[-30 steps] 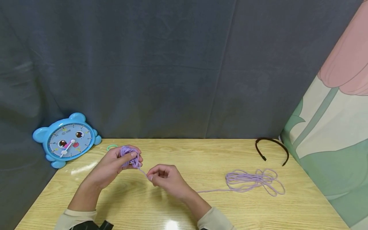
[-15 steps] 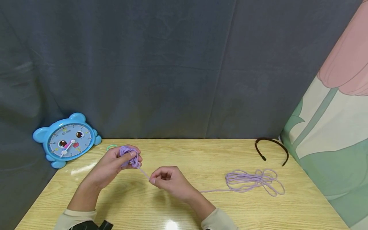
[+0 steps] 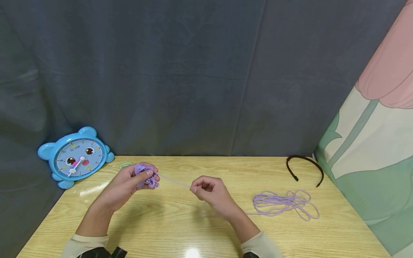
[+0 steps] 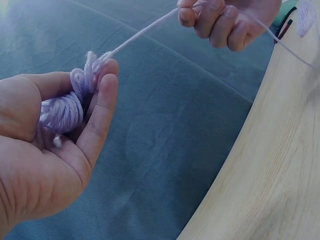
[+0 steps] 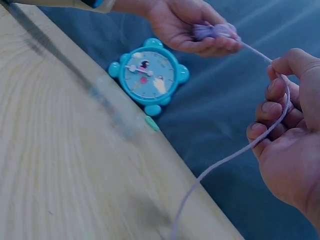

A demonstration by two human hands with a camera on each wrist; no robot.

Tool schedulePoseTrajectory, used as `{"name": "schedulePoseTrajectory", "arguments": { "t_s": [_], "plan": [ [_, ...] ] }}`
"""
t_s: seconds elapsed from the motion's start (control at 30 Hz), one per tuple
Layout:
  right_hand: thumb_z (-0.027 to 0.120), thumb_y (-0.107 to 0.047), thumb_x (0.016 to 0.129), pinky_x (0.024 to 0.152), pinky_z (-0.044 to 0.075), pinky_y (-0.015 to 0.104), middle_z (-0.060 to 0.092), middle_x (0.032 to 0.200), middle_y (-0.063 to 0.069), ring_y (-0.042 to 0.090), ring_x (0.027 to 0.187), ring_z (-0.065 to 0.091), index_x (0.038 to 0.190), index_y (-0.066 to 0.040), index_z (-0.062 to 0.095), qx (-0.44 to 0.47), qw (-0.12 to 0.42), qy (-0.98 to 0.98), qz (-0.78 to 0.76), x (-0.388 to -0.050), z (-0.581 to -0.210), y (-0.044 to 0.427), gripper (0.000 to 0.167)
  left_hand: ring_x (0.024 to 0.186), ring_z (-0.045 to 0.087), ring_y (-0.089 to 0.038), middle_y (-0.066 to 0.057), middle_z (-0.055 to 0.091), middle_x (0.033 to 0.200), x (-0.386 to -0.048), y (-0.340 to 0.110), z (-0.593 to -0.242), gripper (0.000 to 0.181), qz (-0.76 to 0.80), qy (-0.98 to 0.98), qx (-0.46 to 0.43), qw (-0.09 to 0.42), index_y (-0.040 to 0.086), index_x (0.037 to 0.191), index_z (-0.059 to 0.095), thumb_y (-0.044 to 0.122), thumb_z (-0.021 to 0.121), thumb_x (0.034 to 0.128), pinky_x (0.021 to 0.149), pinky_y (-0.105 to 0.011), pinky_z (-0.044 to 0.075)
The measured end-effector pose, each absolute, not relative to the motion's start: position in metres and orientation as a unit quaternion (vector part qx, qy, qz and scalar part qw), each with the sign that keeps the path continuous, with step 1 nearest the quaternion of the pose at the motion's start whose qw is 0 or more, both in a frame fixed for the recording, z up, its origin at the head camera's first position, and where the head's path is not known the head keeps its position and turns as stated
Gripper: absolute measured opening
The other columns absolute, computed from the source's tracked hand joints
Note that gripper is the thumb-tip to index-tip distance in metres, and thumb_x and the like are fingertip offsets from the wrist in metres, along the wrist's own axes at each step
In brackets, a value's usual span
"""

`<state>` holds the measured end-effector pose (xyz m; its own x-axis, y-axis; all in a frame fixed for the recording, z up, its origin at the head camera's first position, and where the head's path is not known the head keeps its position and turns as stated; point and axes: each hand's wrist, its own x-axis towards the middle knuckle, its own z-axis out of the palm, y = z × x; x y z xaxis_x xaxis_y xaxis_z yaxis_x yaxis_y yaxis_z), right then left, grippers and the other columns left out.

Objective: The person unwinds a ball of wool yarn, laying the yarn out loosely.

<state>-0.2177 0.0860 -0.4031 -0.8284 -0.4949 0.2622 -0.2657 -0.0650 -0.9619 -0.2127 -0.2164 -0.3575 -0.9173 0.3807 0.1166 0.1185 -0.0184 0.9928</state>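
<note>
A bundle of purple yarn [image 3: 145,176] lies in my left hand [image 3: 129,182], the thumb pressed over it and the fingers behind. In the left wrist view the wound yarn [image 4: 64,111] sits between thumb and fingers. From it a single strand [image 5: 257,53] runs taut to my right hand [image 3: 211,193], whose thumb and index finger pinch it. Past that pinch, in the right wrist view, the strand hangs slack across the palm and down toward the table. A loose heap of the same yarn [image 3: 277,203] lies on the table at the right, joined to this strand.
A blue bear-shaped clock [image 3: 79,157] leans at the back left against the dark curtain [image 3: 180,79]. Close by the left hand is a small green ring [image 3: 123,165]. At the back right of the wooden table [image 3: 206,236] lies a dark headband [image 3: 306,157].
My right hand has moved right and slightly up, away from the left, so a longer strand stretches between them. The left hand has kept its place with the bundle.
</note>
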Motion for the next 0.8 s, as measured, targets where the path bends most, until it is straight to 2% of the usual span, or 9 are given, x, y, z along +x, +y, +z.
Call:
{"name": "schedulePoseTrajectory", "arguments": {
  "t_s": [0.17, 0.3, 0.47, 0.6, 0.8],
  "plan": [
    [0.062, -0.009, 0.101, 0.062, 0.04, 0.023, 0.05, 0.073, -0.008, 0.005, 0.067, 0.044, 0.104, 0.014, 0.063, -0.269, 0.06, 0.678, -0.681, -0.22, -0.399, 0.1, 0.023, 0.09, 0.073, -0.009, 0.004, 0.075, 0.099, -0.212, -0.216, -0.358, 0.016, 0.692, 0.693, 0.177, 0.096, 0.004, 0.112, 0.065, 0.016, 0.055, 0.1077, 0.085, -0.027, 0.062],
    [0.062, -0.008, 0.1, 0.061, 0.04, 0.026, 0.049, 0.072, -0.008, 0.005, 0.068, 0.044, 0.102, 0.013, 0.063, -0.26, 0.038, 0.687, -0.678, -0.222, -0.397, 0.112, 0.02, 0.091, 0.073, -0.009, 0.003, 0.075, 0.099, -0.212, -0.217, -0.358, 0.015, 0.691, 0.695, 0.175, 0.094, 0.007, 0.11, 0.066, 0.017, 0.055, 0.1079, 0.086, -0.027, 0.062],
    [0.063, -0.006, 0.098, 0.062, 0.04, 0.026, 0.048, 0.072, -0.009, 0.006, 0.068, 0.044, 0.096, -0.002, 0.067, -0.23, 0.016, 0.69, -0.686, -0.224, -0.393, 0.127, 0.005, 0.092, 0.073, -0.01, 0.002, 0.074, 0.099, -0.212, -0.217, -0.357, 0.016, 0.688, 0.699, 0.173, 0.095, 0.007, 0.11, 0.066, 0.018, 0.055, 0.1079, 0.087, -0.028, 0.062],
    [0.063, -0.005, 0.098, 0.063, 0.04, 0.022, 0.046, 0.071, -0.009, 0.006, 0.068, 0.043, 0.093, -0.015, 0.068, -0.217, 0.003, 0.682, -0.699, -0.226, -0.389, 0.139, 0.013, 0.094, 0.073, -0.012, 0.001, 0.074, 0.1, -0.212, -0.217, -0.357, 0.018, 0.685, 0.702, 0.17, 0.096, 0.004, 0.111, 0.065, 0.019, 0.055, 0.1078, 0.087, -0.028, 0.062],
    [0.058, 0.0, 0.101, 0.063, 0.035, 0.027, 0.044, 0.069, -0.008, 0.01, 0.067, 0.039, 0.093, -0.016, 0.069, -0.234, -0.016, 0.633, -0.738, -0.229, -0.381, 0.154, 0.021, 0.096, 0.074, -0.012, 0.001, 0.076, 0.101, -0.213, -0.218, -0.356, 0.018, 0.685, 0.701, 0.177, 0.094, 0.003, 0.111, 0.066, 0.017, 0.055, 0.108, 0.088, -0.027, 0.061]
  ]
}}
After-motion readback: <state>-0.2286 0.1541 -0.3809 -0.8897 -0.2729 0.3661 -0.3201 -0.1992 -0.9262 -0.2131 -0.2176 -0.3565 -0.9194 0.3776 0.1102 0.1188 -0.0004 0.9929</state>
